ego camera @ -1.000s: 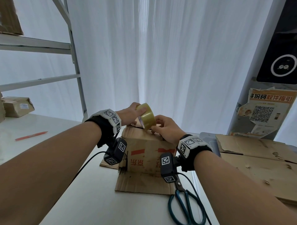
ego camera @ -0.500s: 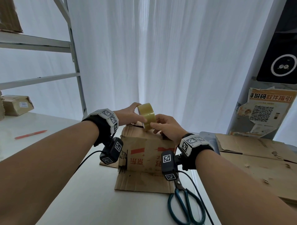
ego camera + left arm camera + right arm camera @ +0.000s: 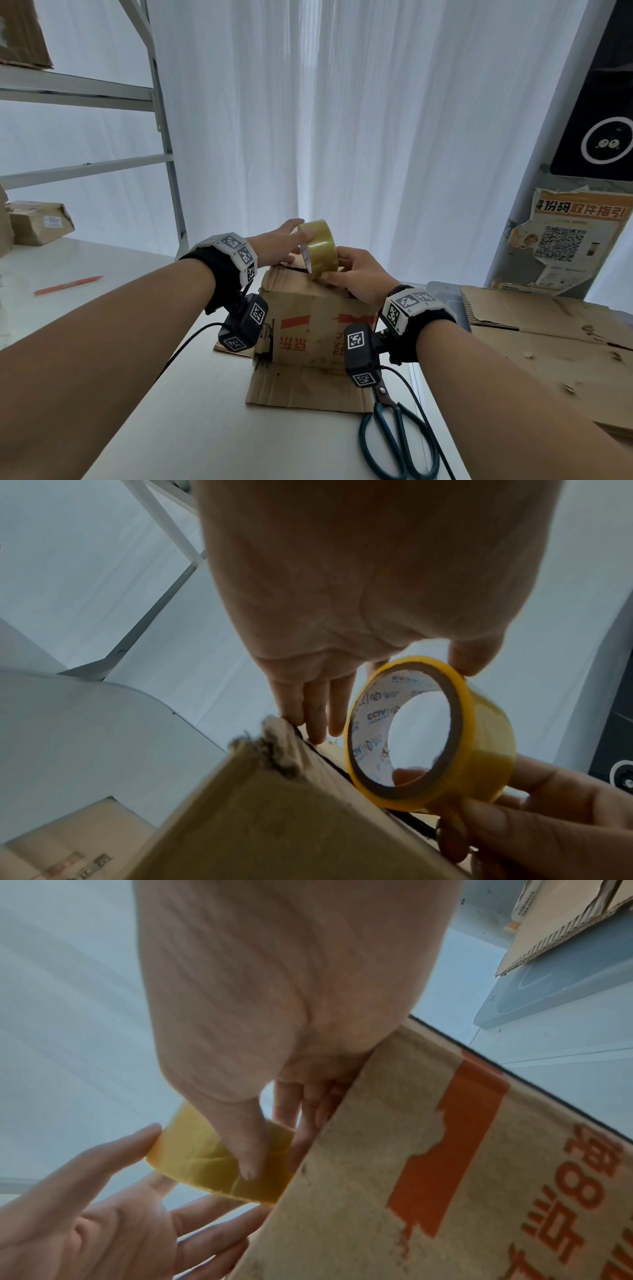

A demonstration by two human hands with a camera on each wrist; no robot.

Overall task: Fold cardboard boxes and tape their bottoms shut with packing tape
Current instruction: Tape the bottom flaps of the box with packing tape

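Note:
A worn brown cardboard box (image 3: 315, 329) with red print stands on the white table (image 3: 171, 428), its flaps up. A yellow packing tape roll (image 3: 320, 248) stands on edge on the box top. My right hand (image 3: 339, 270) grips the roll low down, thumb across its outer face (image 3: 246, 1150) and fingers behind it against the box edge. My left hand (image 3: 294, 236) is open: its thumb touches the top of the roll (image 3: 469, 658) and its straight fingers (image 3: 318, 718) reach down to the far flap seam. No loose tape end shows.
Teal scissors (image 3: 397, 442) lie on the table right of the box's front flap (image 3: 308, 387). Flattened cardboard sheets (image 3: 548, 329) lie at the right. A red pen (image 3: 68, 285) and a small carton (image 3: 37, 222) sit at the left by a metal shelf frame (image 3: 168, 137).
The roll has shifted slightly right and stands a little higher on the box top. The left fingers have straightened; the right hand keeps its hold.

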